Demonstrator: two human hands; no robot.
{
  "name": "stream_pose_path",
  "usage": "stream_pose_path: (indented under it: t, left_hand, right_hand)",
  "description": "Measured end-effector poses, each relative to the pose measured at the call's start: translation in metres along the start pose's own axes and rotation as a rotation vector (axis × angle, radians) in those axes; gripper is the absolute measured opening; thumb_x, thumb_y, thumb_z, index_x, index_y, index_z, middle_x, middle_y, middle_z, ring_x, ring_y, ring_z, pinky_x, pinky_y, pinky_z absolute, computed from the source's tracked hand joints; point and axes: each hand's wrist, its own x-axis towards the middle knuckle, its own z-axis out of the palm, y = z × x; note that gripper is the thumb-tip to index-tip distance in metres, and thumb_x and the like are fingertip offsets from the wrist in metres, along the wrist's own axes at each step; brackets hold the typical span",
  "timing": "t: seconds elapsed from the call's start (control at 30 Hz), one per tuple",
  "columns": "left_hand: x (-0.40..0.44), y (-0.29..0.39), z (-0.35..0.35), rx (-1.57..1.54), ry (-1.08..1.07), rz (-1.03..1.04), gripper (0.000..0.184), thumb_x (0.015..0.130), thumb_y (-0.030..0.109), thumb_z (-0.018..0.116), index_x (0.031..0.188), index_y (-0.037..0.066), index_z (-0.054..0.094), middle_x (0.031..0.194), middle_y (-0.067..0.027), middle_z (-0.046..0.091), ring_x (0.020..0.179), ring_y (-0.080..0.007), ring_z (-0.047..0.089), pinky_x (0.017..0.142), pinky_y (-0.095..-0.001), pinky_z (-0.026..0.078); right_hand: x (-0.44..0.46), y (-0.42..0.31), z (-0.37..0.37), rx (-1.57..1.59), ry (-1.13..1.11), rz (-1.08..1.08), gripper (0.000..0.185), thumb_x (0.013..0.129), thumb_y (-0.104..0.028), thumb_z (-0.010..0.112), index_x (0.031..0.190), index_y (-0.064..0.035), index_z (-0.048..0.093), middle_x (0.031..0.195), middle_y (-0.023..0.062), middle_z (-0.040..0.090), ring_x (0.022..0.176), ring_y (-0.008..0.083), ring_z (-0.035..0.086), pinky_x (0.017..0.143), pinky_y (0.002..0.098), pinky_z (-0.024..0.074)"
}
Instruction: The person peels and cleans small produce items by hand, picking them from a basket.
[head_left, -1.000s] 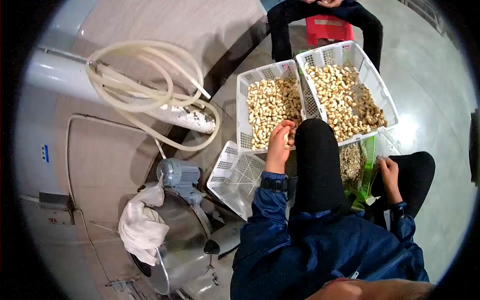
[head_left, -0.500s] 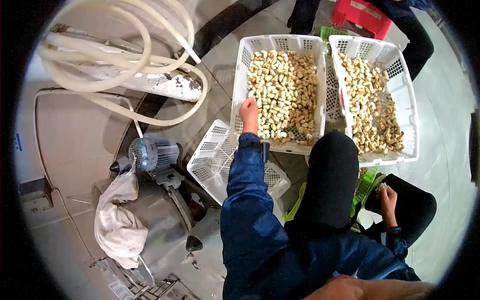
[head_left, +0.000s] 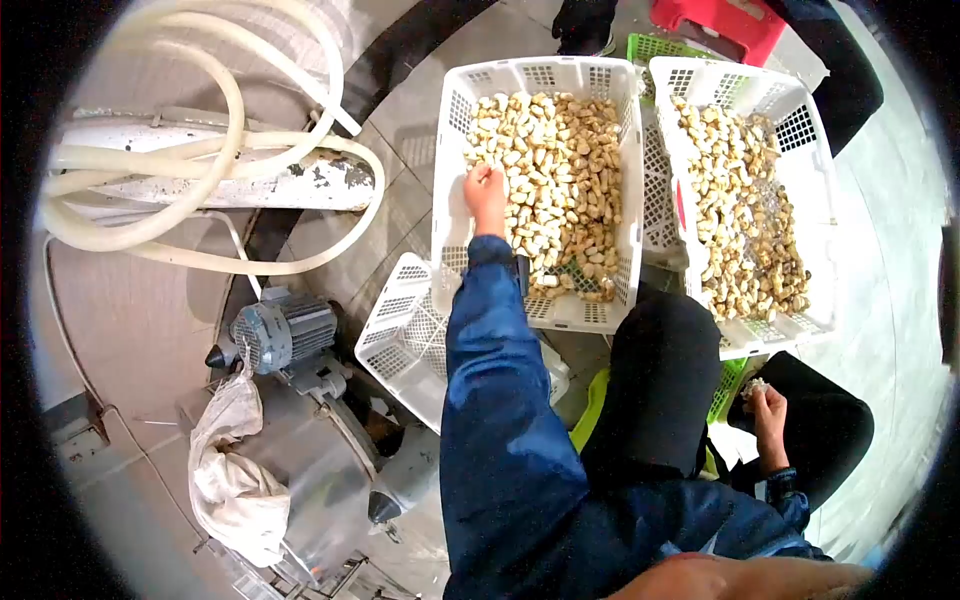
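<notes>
White is the left basket (head_left: 585, 316), and pale lumps (head_left: 550, 190) lie in it, too many to count. The left hand (head_left: 487, 195) is at its left side, by the edge of the lumps. Its fingers are curled in, and I cannot tell if they pinch a lump or hold nothing. The right hand (head_left: 768, 412) is down by the right knee (head_left: 820, 435), with its fingers closed on some tiny white bits (head_left: 757, 387). The bits are too small to make out.

The left knee (head_left: 665, 345) hides a corner of the left basket. The left sleeve (head_left: 500, 390) hides part of a third white basket (head_left: 395, 345), low on the left. Under the right basket (head_left: 815, 225), only a bit of a green basket (head_left: 727, 390) peeks out. The top edge cuts off a red stool (head_left: 725, 25) and most of another person, so just a foot (head_left: 587, 28) and a leg (head_left: 848, 90) show.

I count two hands and two white baskets with lumps, side by side. There is one stool, one motor (head_left: 283, 335), one rag (head_left: 237, 495) and one hose (head_left: 376, 190). The hose is in loops, and its top is cut off.
</notes>
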Motion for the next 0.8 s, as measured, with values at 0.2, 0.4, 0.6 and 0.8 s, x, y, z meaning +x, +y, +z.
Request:
stream_pose_path:
  t: [0.2,0.4,0.6,0.8]
  left_hand:
    - [-0.095,0.134,-0.031,-0.761,-0.416,-0.415,0.028,0.096,0.012,0.058,0.123,0.005,0.053,0.101,-0.0019,0.058,0.082,-0.0095,0.054,0.059,-0.0209,0.039]
    - [-0.155,0.194,-0.056,-0.816,-0.602,-0.267,0.022,0.095,0.010,0.058,0.117,0.007,0.059,0.109,-0.0012,0.058,0.075,-0.0056,0.047,0.060,-0.0212,0.038]
    - [-0.199,0.242,-0.064,-0.846,-0.744,-0.319,0.023,0.099,0.013,0.053,0.122,0.008,0.058,0.102,0.0005,0.059,0.083,-0.0087,0.057,0.055,-0.0223,0.039]
    - [-0.243,0.277,-0.056,-1.071,-0.961,-0.411,0.022,0.101,0.015,0.048,0.122,0.011,0.055,0.114,-0.0082,0.058,0.086,-0.0151,0.055,0.049,-0.0182,0.040]
  right_hand:
    - [0.008,0.021,0.005,0.073,0.003,-0.052,0.024,0.098,-0.022,0.057,0.083,-0.0044,0.063,0.070,-0.0059,0.057,0.061,0.0028,0.048,0.055,0.0195,0.0386]
    - [0.000,0.012,0.006,0.092,0.014,-0.170,0.025,0.097,-0.021,0.057,0.083,-0.0019,0.065,0.072,-0.0044,0.061,0.061,0.0034,0.050,0.055,0.0209,0.0391]
    - [-0.009,0.009,0.001,0.065,0.027,-0.317,0.027,0.096,-0.019,0.057,0.077,-0.0009,0.062,0.067,-0.0036,0.058,0.059,0.0049,0.050,0.054,0.0232,0.0395]
    - [-0.032,-0.014,-0.003,0.025,0.095,-0.398,0.028,0.094,-0.017,0.058,0.072,0.0011,0.060,0.063,-0.0038,0.055,0.057,0.0052,0.049,0.053,0.0241,0.0395]
